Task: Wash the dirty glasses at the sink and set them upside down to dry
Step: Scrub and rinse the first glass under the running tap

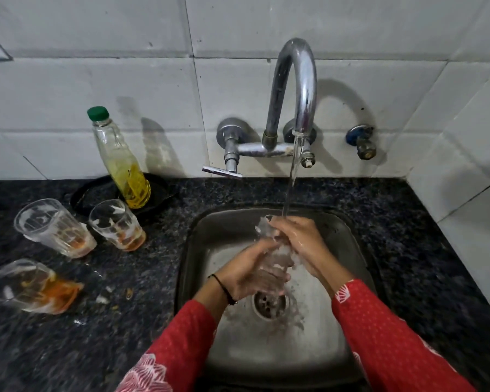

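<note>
Over the steel sink (348,239) I hold a clear glass (276,260) under the running water from the tap (300,89). My left hand (249,271) wraps its lower part and my right hand (300,239) grips its upper part near the rim. Both hands are wet and hide much of the glass. Three dirty glasses with orange residue stand on the dark counter to the left: one at the back left (54,227), one beside it (116,224), one nearer to me (34,287).
A clear bottle with a green cap and yellow liquid (119,162) stands on a black dish (96,190) behind the dirty glasses. The tap handle (222,171) sticks out over the counter. The sink drain (269,304) lies under my hands. A tiled wall rises on the right.
</note>
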